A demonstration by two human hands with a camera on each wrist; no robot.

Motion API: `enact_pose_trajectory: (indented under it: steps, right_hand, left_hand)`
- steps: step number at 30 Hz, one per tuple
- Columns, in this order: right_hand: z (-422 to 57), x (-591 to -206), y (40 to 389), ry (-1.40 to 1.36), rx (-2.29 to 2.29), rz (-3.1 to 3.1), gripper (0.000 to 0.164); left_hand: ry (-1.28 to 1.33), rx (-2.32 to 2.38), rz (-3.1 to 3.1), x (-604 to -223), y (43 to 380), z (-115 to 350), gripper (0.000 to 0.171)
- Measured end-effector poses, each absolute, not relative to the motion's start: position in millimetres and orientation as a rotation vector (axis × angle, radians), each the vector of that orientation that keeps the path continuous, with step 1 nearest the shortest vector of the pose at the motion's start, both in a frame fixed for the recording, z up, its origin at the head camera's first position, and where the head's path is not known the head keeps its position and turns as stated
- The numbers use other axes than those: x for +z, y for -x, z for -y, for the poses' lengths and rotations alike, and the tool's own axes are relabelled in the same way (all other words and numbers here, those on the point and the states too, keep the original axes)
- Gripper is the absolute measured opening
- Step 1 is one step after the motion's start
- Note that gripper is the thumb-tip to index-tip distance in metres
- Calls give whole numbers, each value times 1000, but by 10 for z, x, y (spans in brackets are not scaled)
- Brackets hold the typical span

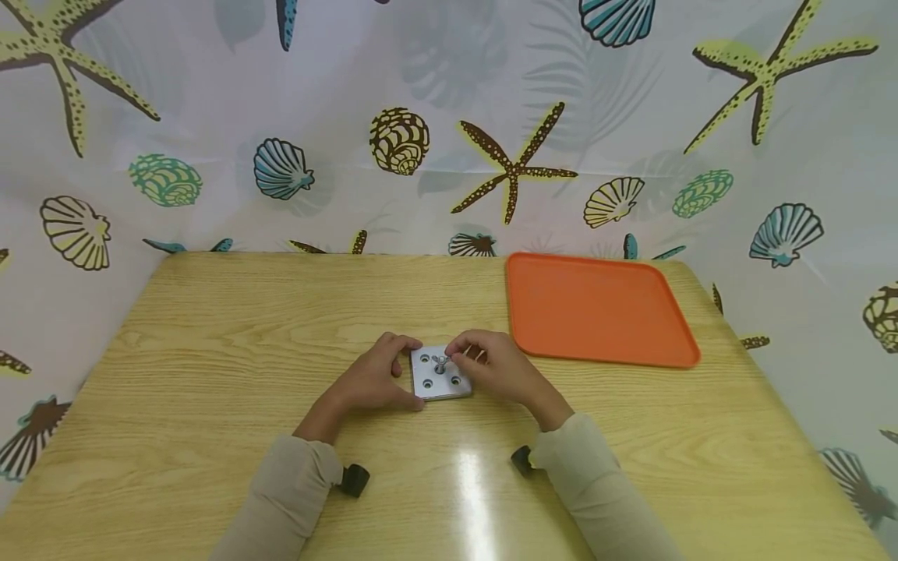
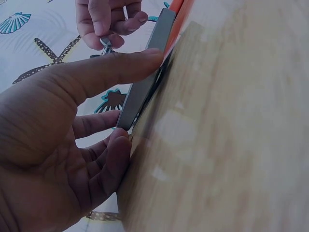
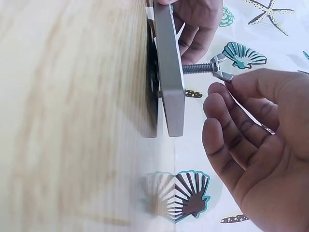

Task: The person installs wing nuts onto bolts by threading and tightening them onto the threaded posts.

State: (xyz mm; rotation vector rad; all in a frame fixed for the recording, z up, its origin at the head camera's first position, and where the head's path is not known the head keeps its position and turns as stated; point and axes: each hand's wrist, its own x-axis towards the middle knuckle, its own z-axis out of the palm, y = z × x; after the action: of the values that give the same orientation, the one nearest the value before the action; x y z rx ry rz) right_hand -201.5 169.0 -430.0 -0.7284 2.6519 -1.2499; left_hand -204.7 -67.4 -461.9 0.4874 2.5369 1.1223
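Observation:
A square silver metal plate (image 1: 442, 385) with several holes lies on the table in front of me. From its middle rises a threaded bolt (image 3: 197, 68), topped by a wing nut (image 3: 218, 66). My left hand (image 1: 375, 379) grips the plate's left side, thumb on the near edge and fingertips on the far edge. With thumb and index finger, my right hand (image 1: 496, 368) pinches one wing of the nut; the other fingers are loosely curled beside it. In the right wrist view, a length of bare thread shows between nut and plate.
An orange tray (image 1: 596, 308) lies at the back right of the wooden table (image 1: 281, 312). A cloth (image 1: 337, 210) printed with shells and starfish hangs behind and along the sides. Small black pieces (image 1: 354, 480) stick out at both sleeve cuffs.

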Motion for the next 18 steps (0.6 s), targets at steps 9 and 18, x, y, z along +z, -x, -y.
enact_pose_trajectory:
  steps: [9, 18]
  right_hand:
    - [-1667, -4304, 2012, 749, -1269, -2631, 10]
    - [-1632, -4291, 2001, 769, -1221, -2573, 33]
  left_hand:
    - [-492, 1121, -2541, -4625, 2045, 676, 85]
    - [-486, 1109, -2545, -4621, 2039, 670, 84]
